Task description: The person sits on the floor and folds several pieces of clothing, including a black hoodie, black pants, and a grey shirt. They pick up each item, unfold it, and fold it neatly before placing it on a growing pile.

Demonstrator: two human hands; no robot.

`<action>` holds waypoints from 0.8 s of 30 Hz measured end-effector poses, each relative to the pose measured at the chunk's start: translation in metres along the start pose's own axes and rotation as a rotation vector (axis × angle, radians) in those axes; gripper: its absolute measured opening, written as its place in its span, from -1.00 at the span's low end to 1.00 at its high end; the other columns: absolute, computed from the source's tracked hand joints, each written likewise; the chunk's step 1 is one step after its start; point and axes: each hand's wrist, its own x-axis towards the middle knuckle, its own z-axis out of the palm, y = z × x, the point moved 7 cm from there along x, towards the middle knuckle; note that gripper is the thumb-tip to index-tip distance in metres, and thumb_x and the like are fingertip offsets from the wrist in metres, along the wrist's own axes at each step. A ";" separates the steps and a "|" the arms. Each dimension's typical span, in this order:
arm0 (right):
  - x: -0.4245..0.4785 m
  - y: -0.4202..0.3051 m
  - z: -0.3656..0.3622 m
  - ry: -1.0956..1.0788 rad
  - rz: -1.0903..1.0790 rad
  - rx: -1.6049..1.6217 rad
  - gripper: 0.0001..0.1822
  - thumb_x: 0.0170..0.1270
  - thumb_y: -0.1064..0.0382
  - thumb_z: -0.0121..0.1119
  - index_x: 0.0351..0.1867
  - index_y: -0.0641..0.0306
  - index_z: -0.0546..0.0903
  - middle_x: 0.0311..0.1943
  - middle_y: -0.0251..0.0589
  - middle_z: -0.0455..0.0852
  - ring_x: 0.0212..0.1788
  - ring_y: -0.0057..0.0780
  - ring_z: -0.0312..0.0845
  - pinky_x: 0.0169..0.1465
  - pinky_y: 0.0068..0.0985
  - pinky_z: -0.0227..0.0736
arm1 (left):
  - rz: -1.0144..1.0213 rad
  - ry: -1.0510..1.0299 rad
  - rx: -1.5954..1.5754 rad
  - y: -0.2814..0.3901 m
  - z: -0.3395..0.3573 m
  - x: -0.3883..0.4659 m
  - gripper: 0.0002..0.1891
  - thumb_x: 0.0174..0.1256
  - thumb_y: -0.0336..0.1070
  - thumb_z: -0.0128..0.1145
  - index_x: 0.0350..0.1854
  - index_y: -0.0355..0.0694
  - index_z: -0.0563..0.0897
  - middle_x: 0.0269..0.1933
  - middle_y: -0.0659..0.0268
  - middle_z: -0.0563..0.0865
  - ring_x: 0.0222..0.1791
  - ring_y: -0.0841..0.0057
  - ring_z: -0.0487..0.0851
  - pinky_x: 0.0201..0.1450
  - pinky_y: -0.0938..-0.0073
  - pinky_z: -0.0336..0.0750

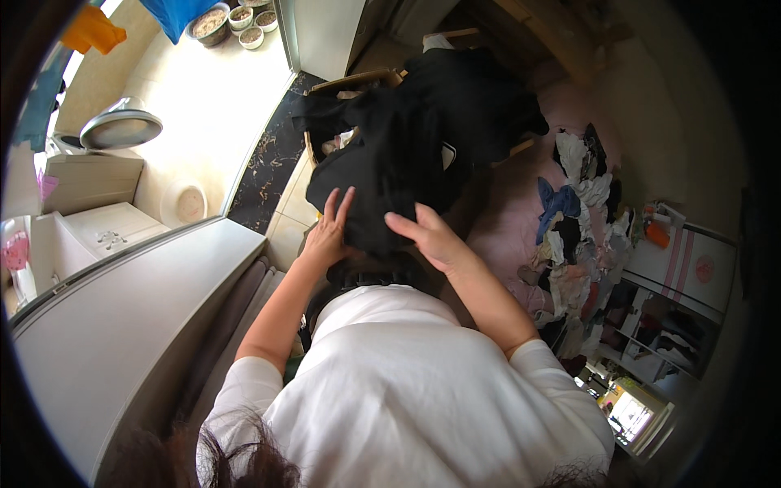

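Black garments (390, 165) lie heaped in front of me, their near part over my lap and their far part spread over cardboard boxes. My left hand (326, 238) rests at the near left edge of the black cloth, two fingers stretched apart and its thumb hidden. At the near right edge is my right hand (436, 238), its thumb spread over the cloth away from the fingers. Neither hand shows a clear grip. A white-edged patch (448, 155) shows within the dark fabric. How many garments make up the heap I cannot tell.
A cardboard box (310, 149) with things inside stands under the cloth. On the right, mixed clothes (579, 226) lie piled on a pink bed sheet (506, 207). At left, a white sliding door (140, 293) borders a tiled room with a basin (184, 204) and several bowls (241, 18).
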 end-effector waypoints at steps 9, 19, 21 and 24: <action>-0.101 -0.111 0.028 -0.021 -0.236 0.081 -0.49 -0.26 0.28 0.30 -0.17 0.43 0.48 -0.29 -0.29 0.53 -0.23 -0.56 0.41 -0.11 -0.64 0.31 | 0.038 0.241 0.277 -0.082 -0.009 0.066 0.05 -0.19 -0.44 0.20 0.32 -0.09 -0.28 0.34 -0.02 -0.17 -0.03 0.04 0.48 -0.22 0.26 0.49; -0.127 -0.082 -0.126 0.606 -0.349 0.109 -0.66 0.12 0.18 0.14 -0.16 0.40 0.50 -0.26 -0.21 0.58 -0.19 -0.51 0.48 -0.09 -0.59 0.35 | -0.539 0.178 -0.010 -0.094 -0.003 0.073 -0.56 -0.18 -0.37 0.05 -0.09 -0.07 0.50 -0.12 0.06 0.59 -0.05 0.19 0.52 -0.05 0.30 0.40; -0.105 -0.053 -0.144 0.641 -0.244 -0.301 -0.73 0.16 0.20 0.11 -0.16 0.31 0.51 -0.26 -0.31 0.58 -0.23 -0.61 0.46 -0.13 -0.64 0.33 | -0.486 0.434 -0.143 -0.126 -0.033 0.052 -0.63 -0.14 -0.42 -0.02 -0.15 -0.18 0.51 -0.20 0.05 0.61 -0.14 0.13 0.55 -0.12 0.33 0.41; -0.070 0.013 -0.144 0.517 -0.138 -0.393 -0.72 0.20 0.25 0.06 -0.09 0.31 0.47 -0.20 -0.25 0.57 -0.14 -0.56 0.46 -0.02 -0.62 0.30 | -0.439 0.693 -0.562 -0.167 -0.076 0.034 -0.74 -0.03 -0.45 -0.02 -0.22 -0.32 0.50 -0.30 0.12 0.62 -0.30 0.32 0.59 -0.23 0.46 0.43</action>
